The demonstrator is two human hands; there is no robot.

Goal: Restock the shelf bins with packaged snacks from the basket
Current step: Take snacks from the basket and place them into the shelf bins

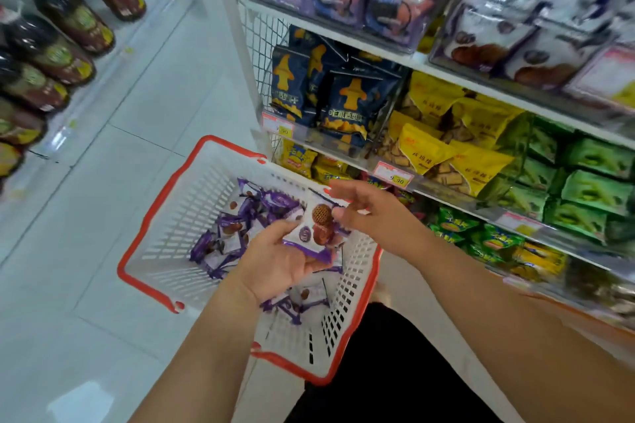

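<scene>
Not much to go on for the person here tbh. Both forearms are bare right up to the near edge of the view, so no sleeves show at all. The left hand (275, 261) and right hand (374, 213) have no gloves on them, and no rings, watch or bracelet can be seen at the wrists either. Only clothing visible is something plain black (388, 371) low down between the arms, no logo or pattern on it; can't tell what garment.
</scene>
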